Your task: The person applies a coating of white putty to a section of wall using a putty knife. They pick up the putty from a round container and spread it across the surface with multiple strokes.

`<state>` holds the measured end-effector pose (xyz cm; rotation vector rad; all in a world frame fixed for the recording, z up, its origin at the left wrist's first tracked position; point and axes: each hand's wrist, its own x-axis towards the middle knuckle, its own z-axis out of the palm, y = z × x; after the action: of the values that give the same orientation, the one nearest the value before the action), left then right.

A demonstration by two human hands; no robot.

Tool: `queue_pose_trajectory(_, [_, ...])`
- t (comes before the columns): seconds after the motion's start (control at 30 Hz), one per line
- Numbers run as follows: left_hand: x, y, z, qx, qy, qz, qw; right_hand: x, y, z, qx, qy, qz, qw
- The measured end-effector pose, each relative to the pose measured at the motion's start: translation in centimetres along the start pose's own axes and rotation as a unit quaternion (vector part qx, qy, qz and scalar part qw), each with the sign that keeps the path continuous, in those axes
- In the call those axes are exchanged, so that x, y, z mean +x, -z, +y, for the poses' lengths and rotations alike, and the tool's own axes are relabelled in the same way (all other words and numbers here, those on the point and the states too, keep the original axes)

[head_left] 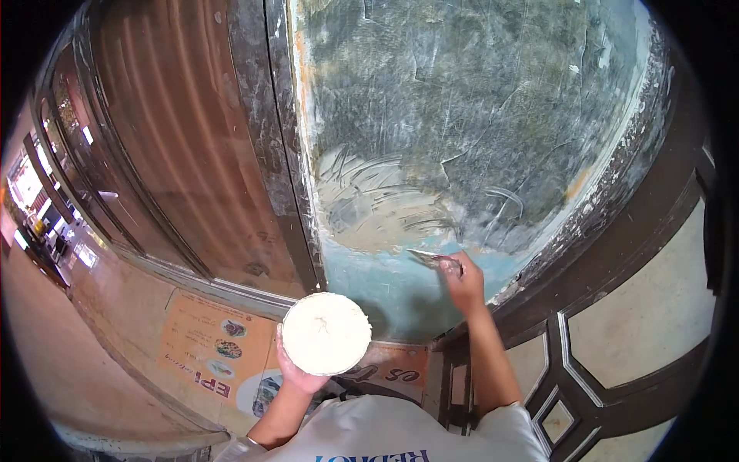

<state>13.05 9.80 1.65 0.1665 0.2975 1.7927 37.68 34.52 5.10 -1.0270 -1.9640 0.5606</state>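
Note:
My left hand (299, 373) is wrapped round the side of a round tub (327, 333) full of smooth, cream-white paste, held level at the lower middle. Up and to the right, my right hand (463, 282) grips a putty knife (426, 255) by its handle, the blade pointing left at the wall (385, 296). The blade lies at or very near the surface; I cannot tell if it touches. Just above it spreads a beige smeared patch (381, 202) with curved streaks. Higher up the wall is rough, mottled grey-green, while the strip below is pale blue.
Left of the wall stand a dark worn post (265, 115) and a brown panel (181, 131) behind glass. Dark wood panelling (593, 362) with pale insets closes in on the right. A printed orange banner (204, 346) covers part of the floor below my arms.

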Motion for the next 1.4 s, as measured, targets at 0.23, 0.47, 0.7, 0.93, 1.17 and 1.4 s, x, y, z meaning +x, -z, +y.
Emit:
queue_pose_trajectory(0.23, [-0.7,-0.2,-0.4,-0.083,0.016,-0.036,0.996,-3.8,-5.2,5.0,0.113,-0.185,0.024,0.976])
queue_pose_trajectory(0.47, [-1.1,-0.5,-1.4,-0.056,-0.009,0.013,0.998,-1.5,-6.4,5.3,0.008,-0.036,0.045,0.998])
queue_pose_trajectory(0.7, [-1.9,0.8,-1.2,-0.044,-0.027,0.016,0.999,-0.5,-7.2,7.2,-0.001,-0.076,0.022,0.997])
queue_pose_trajectory(0.93, [-2.1,0.7,-0.5,-0.070,-0.034,-0.004,0.997,-2.0,-9.0,8.9,0.330,-0.140,0.085,0.930])
queue_pose_trajectory(1.17, [-1.7,0.8,-0.1,-0.012,-0.031,0.018,0.999,-0.8,-9.6,8.1,0.145,-0.111,0.078,0.980])
queue_pose_trajectory(1.4, [-1.5,1.3,1.1,-0.039,-0.014,0.025,0.999,-1.3,-8.8,6.8,0.277,-0.137,0.053,0.950])
